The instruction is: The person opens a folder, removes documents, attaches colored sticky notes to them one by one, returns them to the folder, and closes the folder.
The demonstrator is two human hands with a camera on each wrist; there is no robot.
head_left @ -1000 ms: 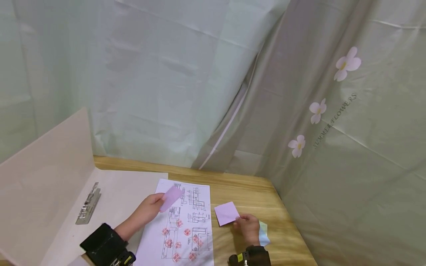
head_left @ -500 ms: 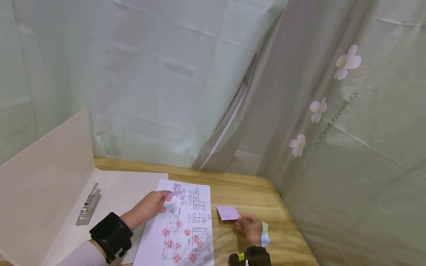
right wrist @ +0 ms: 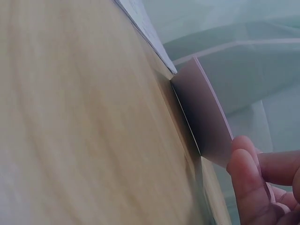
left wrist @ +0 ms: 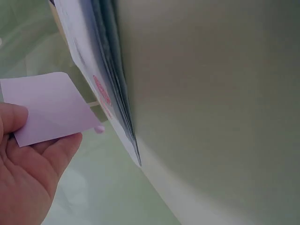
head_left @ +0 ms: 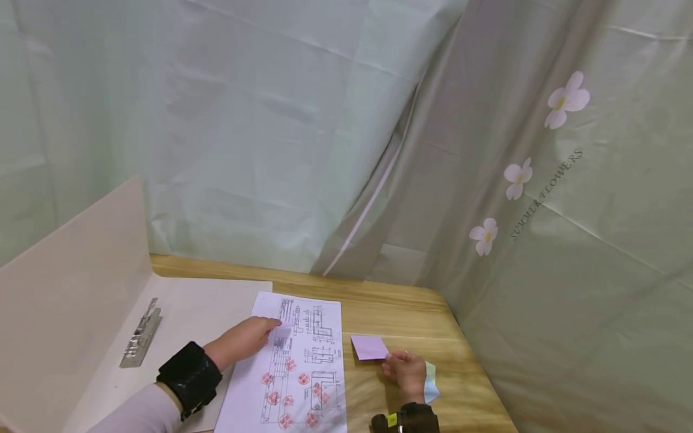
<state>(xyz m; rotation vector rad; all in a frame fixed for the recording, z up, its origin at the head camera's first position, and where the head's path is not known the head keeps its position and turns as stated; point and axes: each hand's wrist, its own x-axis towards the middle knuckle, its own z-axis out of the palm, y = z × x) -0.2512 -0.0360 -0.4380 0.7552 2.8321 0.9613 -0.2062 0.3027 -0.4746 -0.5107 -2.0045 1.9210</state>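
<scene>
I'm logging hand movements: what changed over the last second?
The left hand turned, wrist shifting rightward, until its purple note barely shows in the head view. The right hand tilted its purple square, which looks shallower there. Both kept hold; folder and printed sheets stayed put.

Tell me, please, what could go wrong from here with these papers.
The right hand pinches a tilted purple note only near one corner, so it might bend or slip. The left hand holds another purple note above drawing sheets lying outside the metal folder clip, so brushing them could shift them. The raised folder cover might swing down toward the left hand.
</scene>
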